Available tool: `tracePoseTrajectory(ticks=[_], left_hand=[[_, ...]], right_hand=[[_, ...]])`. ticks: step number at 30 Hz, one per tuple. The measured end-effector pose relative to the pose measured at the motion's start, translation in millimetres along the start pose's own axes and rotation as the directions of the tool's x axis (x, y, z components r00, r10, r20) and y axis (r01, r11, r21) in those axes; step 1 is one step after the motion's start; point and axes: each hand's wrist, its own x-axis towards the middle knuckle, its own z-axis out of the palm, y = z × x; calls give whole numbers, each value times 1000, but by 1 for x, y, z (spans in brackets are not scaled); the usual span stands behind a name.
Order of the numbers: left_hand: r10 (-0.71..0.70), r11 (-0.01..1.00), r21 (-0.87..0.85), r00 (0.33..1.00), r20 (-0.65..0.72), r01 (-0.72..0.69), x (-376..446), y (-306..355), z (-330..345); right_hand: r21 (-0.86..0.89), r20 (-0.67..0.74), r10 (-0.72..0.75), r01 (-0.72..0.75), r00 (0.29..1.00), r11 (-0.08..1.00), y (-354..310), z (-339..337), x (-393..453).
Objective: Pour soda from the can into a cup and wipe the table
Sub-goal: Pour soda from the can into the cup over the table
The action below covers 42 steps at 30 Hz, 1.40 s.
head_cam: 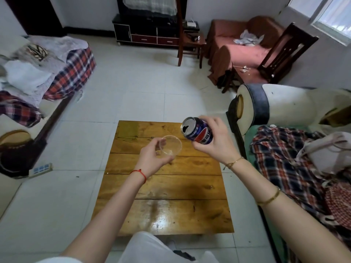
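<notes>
Head view: right hand (214,141) grips a tilted blue Pepsi-logo can (197,131), label characters unreadable; left hand (153,156) holds a clear cup (171,146) over the wooden table (163,205).

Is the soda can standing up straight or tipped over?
Tipped. The can leans in the right hand, its open top facing the clear cup.

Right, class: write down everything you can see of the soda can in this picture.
The soda can is a blue metal can with a red, white and blue round logo and white lettering. Its silver top faces the camera, and its dark mouth is already open. It is tilted toward the clear plastic cup, held above the wooden table. Only the right hand touches it, wrapped round its lower body. No soda is seen pouring.
</notes>
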Motion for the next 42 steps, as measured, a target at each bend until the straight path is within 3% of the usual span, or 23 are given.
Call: tracePoseTrajectory(ticks=[21,42], left_hand=[[-28,1000,6,999,17,28,9,0,-3],[-37,999,20,999,14,37,11,-4,-2]], right_hand=[[-370,96,-103,131,990,920,-26,-19,18],[-493,115,-120,162,986,855,-29,-25,25]])
